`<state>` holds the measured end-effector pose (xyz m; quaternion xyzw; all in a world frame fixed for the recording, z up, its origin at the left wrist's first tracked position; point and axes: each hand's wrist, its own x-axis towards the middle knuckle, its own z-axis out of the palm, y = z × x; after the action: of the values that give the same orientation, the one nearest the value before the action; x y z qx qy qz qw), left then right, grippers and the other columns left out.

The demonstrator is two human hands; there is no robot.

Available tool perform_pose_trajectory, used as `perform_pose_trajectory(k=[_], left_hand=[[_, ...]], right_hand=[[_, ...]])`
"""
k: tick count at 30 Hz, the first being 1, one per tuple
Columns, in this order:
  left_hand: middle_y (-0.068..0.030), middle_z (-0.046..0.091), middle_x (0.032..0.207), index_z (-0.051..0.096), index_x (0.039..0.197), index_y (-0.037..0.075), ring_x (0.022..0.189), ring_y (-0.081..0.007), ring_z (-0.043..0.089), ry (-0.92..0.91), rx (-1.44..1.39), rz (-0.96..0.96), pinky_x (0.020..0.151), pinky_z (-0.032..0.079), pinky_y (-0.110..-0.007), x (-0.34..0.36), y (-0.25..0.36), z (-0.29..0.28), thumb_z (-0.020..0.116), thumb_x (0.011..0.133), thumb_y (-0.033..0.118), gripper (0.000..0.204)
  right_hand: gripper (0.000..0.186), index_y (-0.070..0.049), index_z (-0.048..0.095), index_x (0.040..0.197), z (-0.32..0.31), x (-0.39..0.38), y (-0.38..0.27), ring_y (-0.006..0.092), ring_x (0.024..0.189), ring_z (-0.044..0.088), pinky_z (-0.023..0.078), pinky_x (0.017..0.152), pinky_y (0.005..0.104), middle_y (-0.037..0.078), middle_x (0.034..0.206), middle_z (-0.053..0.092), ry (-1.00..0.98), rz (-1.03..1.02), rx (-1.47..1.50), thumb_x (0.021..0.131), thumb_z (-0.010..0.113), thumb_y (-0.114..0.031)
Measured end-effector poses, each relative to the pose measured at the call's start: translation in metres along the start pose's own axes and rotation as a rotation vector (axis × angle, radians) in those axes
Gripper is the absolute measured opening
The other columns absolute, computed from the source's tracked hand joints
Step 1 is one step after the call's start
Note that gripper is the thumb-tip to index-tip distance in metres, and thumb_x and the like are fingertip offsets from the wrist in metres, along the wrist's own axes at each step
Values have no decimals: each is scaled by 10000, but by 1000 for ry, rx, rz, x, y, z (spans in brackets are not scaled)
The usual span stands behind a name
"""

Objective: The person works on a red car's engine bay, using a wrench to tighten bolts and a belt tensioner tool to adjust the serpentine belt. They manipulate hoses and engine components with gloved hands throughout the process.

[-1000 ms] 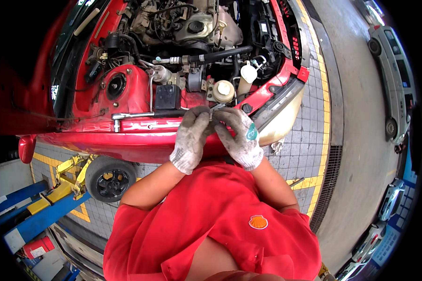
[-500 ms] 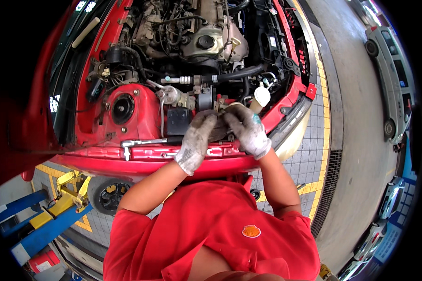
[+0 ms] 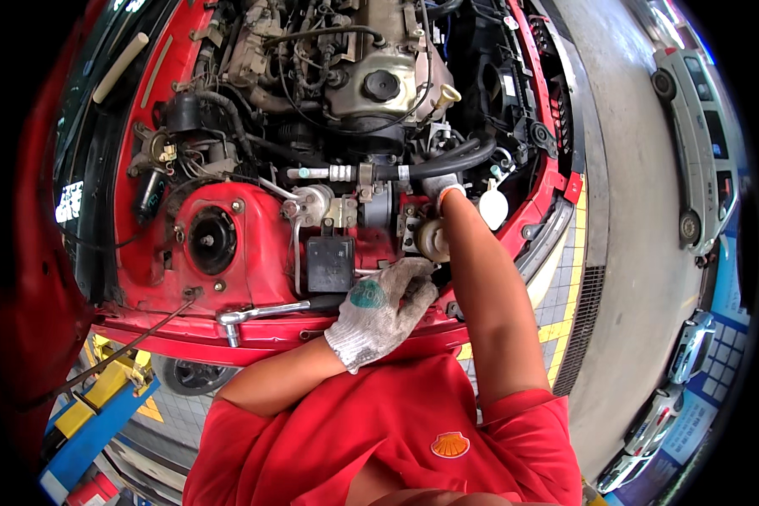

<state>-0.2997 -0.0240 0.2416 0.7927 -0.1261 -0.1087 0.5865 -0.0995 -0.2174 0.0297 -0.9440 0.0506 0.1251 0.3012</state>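
My gloved left hand is at the red front edge of the engine bay, below the reservoir and to the right of a black box. Its fingers curl together; what they hold, if anything, is hidden. My right hand reaches deep under a black hose, its fingers out of sight and its forearm partly covering the reservoir. A white-capped bottle stands right of that arm. A ratchet with a socket lies along the red edge left of my left hand.
The engine fills the bay above, with a red strut tower on the left. A prop rod slants at lower left, above a yellow-and-blue lift. Parked cars line the right side beyond a drain grate.
My hands have separated: the right has reached forward under the hose, while the left stays at the front edge beside the reservoir. The whole engine bay appears larger and lower in the picture.
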Motion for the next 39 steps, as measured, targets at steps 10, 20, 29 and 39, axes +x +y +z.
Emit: perform_pose_trajectory(k=[10,20,29,39], left_hand=[[-160,719,1065,602,1264,43,945,-255,732,-5,-104,-170,814,583,-360,8,1,-3,634,1022,190,285],[-150,693,1036,614,1236,56,878,-247,690,13,-24,-239,798,554,-358,15,-13,8,642,1013,203,269],[-163,699,1092,616,1211,43,987,-313,695,-10,-5,-210,867,549,-377,22,-15,12,619,1029,188,233],[-162,702,1111,625,1176,35,1020,-322,692,9,46,-199,899,542,-380,22,-23,14,621,1032,193,214]], right_hand=[[436,-14,651,1233,4,33,19,196,850,718,591,763,345,72,988,737,-170,168,1136,923,798,-284],[321,-19,681,1100,10,43,-1,95,636,569,469,570,267,-21,780,647,-129,181,1110,945,781,-282],[539,-115,620,1389,47,80,67,322,1118,684,559,961,363,181,1337,652,27,-441,554,862,709,-183],[514,-9,725,1174,-5,35,-14,137,677,632,495,607,298,29,813,702,-8,166,841,924,750,-458]])
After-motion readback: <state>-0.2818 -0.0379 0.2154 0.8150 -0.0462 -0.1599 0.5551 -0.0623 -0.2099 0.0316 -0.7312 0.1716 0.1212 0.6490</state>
